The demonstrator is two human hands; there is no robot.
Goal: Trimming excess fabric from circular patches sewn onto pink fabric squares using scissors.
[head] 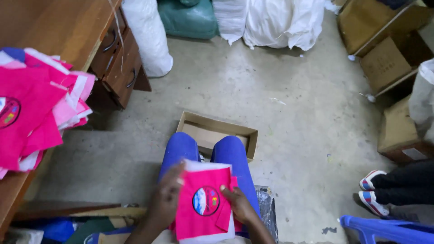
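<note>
Wooden counter at left carries a stack of pink cloth pieces. Open cardboard box lies on the floor beyond the knees. On the lap, a pink cloth piece is gripped by left hand and right hand.

Pink fabric piece: lower edge cut off at frame bottom. Round emblem detail too blurred to tell.

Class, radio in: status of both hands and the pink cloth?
Left hand and right hand both grip pink cloth piece over lap. Open cardboard box beyond knees. Nothing obstructing.
</note>
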